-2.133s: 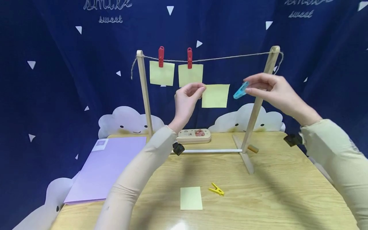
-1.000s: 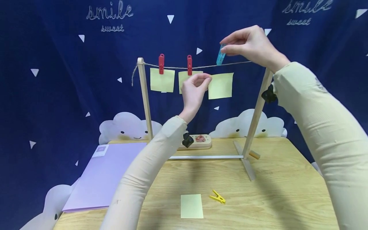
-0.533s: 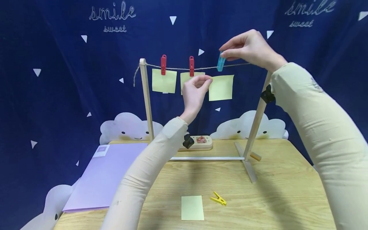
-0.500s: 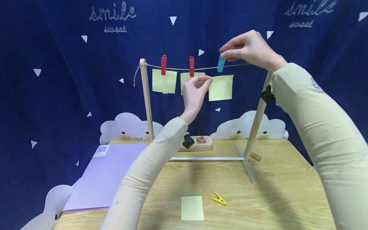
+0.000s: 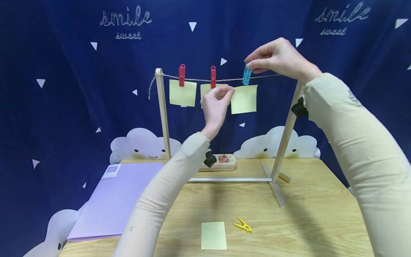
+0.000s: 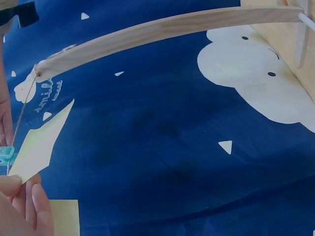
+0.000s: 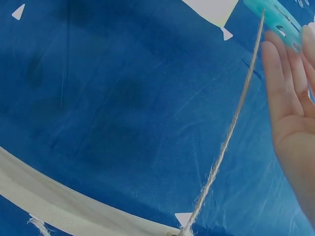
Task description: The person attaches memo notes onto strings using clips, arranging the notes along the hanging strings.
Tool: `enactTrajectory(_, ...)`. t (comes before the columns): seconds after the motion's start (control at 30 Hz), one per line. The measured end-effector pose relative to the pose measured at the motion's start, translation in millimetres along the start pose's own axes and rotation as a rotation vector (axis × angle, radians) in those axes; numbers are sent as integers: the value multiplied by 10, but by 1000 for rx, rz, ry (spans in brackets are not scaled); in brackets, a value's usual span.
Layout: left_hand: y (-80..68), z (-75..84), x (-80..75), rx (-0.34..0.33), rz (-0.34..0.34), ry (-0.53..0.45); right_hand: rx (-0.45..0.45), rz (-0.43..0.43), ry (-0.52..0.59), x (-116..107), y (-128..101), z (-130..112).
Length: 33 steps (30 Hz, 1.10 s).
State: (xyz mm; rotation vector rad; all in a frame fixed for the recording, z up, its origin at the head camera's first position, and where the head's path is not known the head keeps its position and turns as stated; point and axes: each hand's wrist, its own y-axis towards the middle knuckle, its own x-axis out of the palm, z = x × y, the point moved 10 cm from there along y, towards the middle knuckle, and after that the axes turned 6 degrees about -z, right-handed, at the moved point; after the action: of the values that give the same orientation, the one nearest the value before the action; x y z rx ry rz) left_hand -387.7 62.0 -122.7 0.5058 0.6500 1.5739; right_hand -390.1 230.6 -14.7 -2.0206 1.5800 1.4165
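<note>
My left hand pinches the upper left corner of a yellow sticky note, which hangs just under the twine line. In the left wrist view the same note stands out from the thumb and fingers. Thumb and fingers of my right hand pinch a blue clothespin upright, its lower end at the twine just above the note's top edge. The right wrist view shows the clothespin overlapping the twine. Left of this, two red clothespins hold two more notes on the line.
A wooden frame with two posts carries the twine. On the table lie a yellow clothespin, another note and a purple folder. A pencil case sits behind the frame's white crossbar.
My right hand has brought the blue clothespin from beside the right post up and left to the twine. My left hand has raised the note toward the line. Over the last half second, little has moved.
</note>
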Motion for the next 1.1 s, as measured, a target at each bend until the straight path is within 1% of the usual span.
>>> enactTrajectory(0.23,12,20,6,-6,-5,-29,-22,-15,-15,25,6,-23)
enactTrajectory(0.4,14,13,2,-11,-4,-39,-14,-23,-41,65,17,-22)
enactTrajectory(0.57,14,5,-9,-18,3,-29,-3,-24,-65,82,17,-11)
enactTrajectory(0.83,4,20,-23,-1,5,-22,-13,-4,-83,70,5,-28)
enactTrajectory(1.1,10,39,-18,-1,2,-33,-32,-17,-84,97,1,-55)
